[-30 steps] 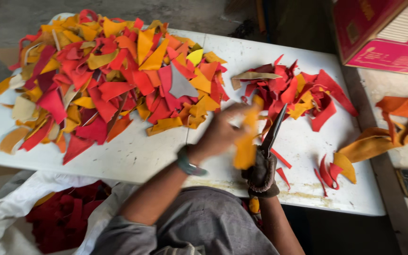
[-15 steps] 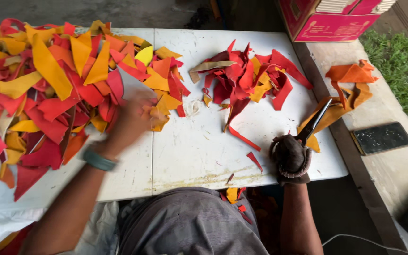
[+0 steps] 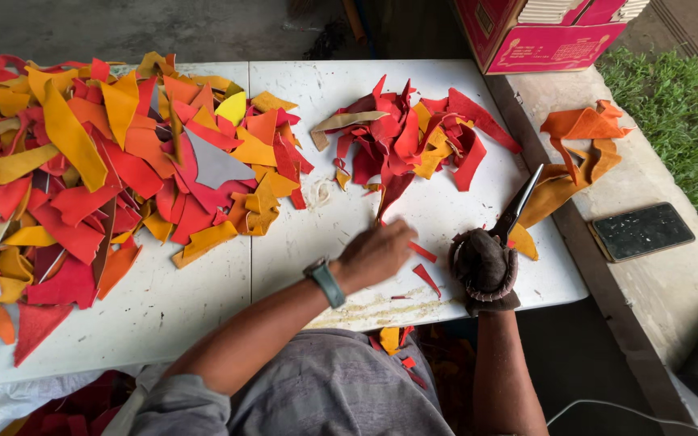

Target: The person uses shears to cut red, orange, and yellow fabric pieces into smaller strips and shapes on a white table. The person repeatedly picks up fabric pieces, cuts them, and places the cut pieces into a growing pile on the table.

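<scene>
My right hand (image 3: pixel 485 266), gloved, gripped scissors (image 3: pixel 517 207) pointing to one o'clock. My left hand (image 3: pixel 377 254) lay loose, fingers reaching a red strip (image 3: pixel 422 251).

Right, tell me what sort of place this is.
Likely an informal outdoor cutting workspace: a white table heaped with red and orange scraps, scissors in the gloved right hand, and grass beside the concrete.

Left hand (image 3: pixel 377 254): bare, watch on your wrist, fingers spread flat.
Right hand (image 3: pixel 485 262): gloved, fist closed.
</scene>
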